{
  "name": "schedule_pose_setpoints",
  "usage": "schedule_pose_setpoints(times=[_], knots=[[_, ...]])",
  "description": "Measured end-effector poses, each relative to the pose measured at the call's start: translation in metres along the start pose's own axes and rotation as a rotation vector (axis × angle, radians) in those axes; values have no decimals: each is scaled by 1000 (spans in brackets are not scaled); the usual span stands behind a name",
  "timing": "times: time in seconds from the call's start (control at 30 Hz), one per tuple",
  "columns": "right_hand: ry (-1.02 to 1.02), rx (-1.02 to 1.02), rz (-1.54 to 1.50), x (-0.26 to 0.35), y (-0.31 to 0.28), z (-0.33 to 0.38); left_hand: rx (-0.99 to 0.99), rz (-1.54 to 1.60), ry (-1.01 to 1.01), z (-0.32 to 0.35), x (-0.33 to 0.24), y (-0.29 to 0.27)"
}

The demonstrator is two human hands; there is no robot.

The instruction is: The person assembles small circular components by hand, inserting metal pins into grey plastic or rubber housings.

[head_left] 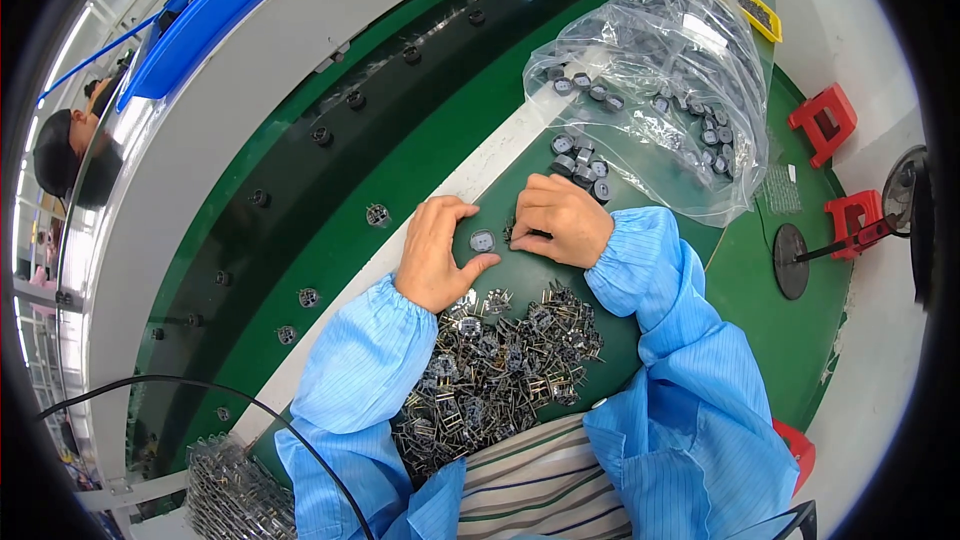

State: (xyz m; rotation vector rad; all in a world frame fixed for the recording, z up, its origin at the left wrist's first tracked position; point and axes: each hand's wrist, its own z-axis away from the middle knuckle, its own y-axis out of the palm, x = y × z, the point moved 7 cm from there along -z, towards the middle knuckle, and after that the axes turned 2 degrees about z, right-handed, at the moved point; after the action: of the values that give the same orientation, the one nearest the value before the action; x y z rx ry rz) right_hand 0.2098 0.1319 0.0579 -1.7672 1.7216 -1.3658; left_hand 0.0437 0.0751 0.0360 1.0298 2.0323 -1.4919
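On the green work surface, my left hand (438, 255) rests with thumb and fingers apart, curved beside a small round grey cap (482, 241). The cap lies between thumb and forefinger and does not look gripped. To its right, my right hand (562, 222) is closed in a pinch on a small dark pinned component (508, 231), mostly covered by the fingers. Just beyond that hand stands a cluster of round black caps (580, 162). Nearer to me spreads a large pile of pinned electronic components (500, 370) with metal legs.
A clear plastic bag (640, 50) of black caps lies at the far right. Left of a white strip (325, 315), a green conveyor belt (345, 230) carries spaced parts. A stack of clear trays (235, 490) sits lower left; red stools (825, 125) and a fan (905, 190) stand right.
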Motion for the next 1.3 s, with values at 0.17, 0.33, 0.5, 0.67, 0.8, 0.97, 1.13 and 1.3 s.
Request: schedule_pose_setpoints(times=[0.17, 0.33, 0.5, 0.67, 0.8, 0.97, 1.13, 1.3], knots=[[178, -59, -1, -7, -8, -4, 22, -91, 28, 3, 5, 3], [196, -22, 32, -11, 8, -2, 21, -75, 61, 3, 3, 6], [239, -35, -124, -1, 25, -10, 12, -70, 99, 4, 3, 7], [123, -111, 202, 20, 17, -14, 3, -86, 108, 4, 0, 8], [86, -91, 423, 34, 21, -18, -3, -88, 102, 4, 0, 8], [243, -121, 111, 5, 13, -8, -66, -129, 51, 3, 7, -1], [408, -229, 466, -25, -4, 6, -300, -312, -98, -4, 43, -46], [657, -79, 552, -57, 2, 21, -316, -518, -173, -3, 52, -57]])
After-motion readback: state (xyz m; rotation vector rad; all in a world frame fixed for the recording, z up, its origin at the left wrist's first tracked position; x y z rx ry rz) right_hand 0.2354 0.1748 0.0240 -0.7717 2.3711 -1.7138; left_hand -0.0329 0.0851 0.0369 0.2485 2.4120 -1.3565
